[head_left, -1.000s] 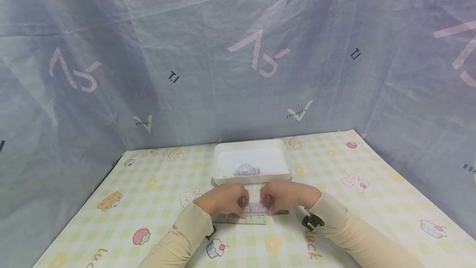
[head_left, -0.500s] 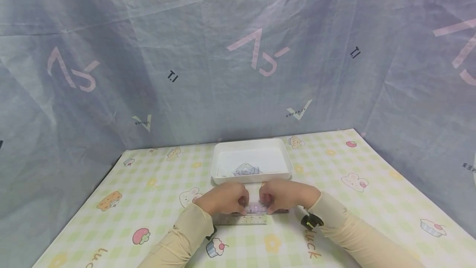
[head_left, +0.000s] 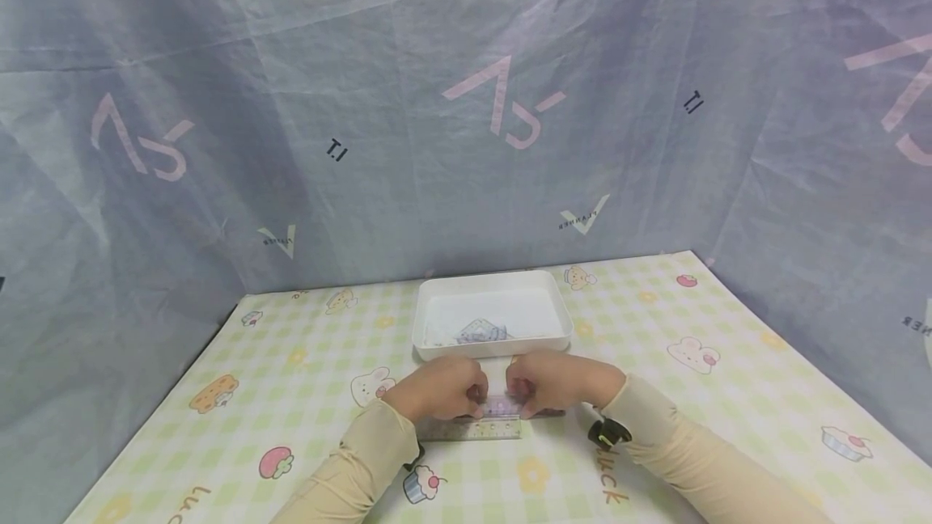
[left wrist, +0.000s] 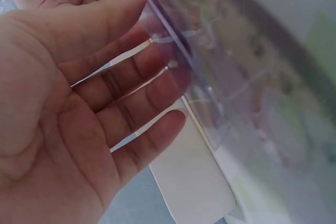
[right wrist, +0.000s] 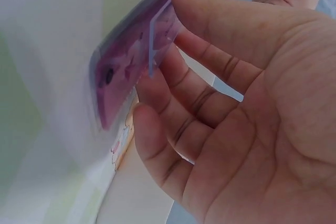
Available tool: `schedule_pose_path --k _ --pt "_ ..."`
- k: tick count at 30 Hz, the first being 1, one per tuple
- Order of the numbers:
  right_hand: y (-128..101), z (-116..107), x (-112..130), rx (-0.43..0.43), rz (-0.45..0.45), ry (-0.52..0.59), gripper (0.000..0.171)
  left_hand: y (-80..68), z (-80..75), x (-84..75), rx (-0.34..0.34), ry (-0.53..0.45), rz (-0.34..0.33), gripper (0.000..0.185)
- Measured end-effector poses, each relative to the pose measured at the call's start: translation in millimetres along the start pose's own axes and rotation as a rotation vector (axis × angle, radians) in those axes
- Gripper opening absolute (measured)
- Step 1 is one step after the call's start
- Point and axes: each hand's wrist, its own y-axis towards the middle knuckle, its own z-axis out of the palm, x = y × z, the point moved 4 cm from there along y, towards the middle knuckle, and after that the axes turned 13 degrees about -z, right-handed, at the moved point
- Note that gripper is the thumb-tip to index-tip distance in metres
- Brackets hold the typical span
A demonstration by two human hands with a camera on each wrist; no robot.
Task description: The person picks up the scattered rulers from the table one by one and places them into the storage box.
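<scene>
Left hand (head_left: 440, 391) and right hand (head_left: 555, 383) pinch a clear purple packet (head_left: 502, 407) between them. A ruler (head_left: 476, 429) lies at its 6 o'clock on the surface (head_left: 692, 395), a white tray (head_left: 492, 344) at 12.

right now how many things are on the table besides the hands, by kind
white tray: 1
clear ruler lying flat: 1
purple see-through plastic piece pinched by left hand and right hand: 1
similar piece in the tray: 1
total: 4

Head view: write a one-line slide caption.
Both hands, left hand and right hand, pinch a clear purple pouch before a white tray.
</scene>
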Motion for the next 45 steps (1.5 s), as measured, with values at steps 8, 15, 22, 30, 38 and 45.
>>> schedule_pose_path --k 8,15,22,30,38,45 --pt "1.7 2.6 -1.6 -0.001 0.019 -0.004 0.020 -0.5 -1.1 -1.2 -0.014 -0.003 0.000 0.013" --pt "2.5 3.5 -3.2 0.000 0.025 0.001 0.020 -1.9 -2.0 -2.4 -0.006 0.008 -0.026 0.012" --pt "2.5 3.5 -2.1 0.000 0.024 -0.010 0.021 -1.2 0.5 -2.4 0.009 -0.003 -0.048 0.010" --pt "2.7 4.6 -2.4 -0.002 0.039 0.004 0.021 0.3 2.9 -1.0 0.018 -0.014 -0.052 0.011" --pt "2.3 3.7 -2.4 0.003 0.046 0.000 0.021 -0.8 3.0 -6.1 0.021 -0.070 -0.003 0.017" --pt "1.2 2.9 -0.3 0.002 0.056 0.002 0.021 -0.9 4.7 -5.2 0.039 -0.095 -0.026 0.016"
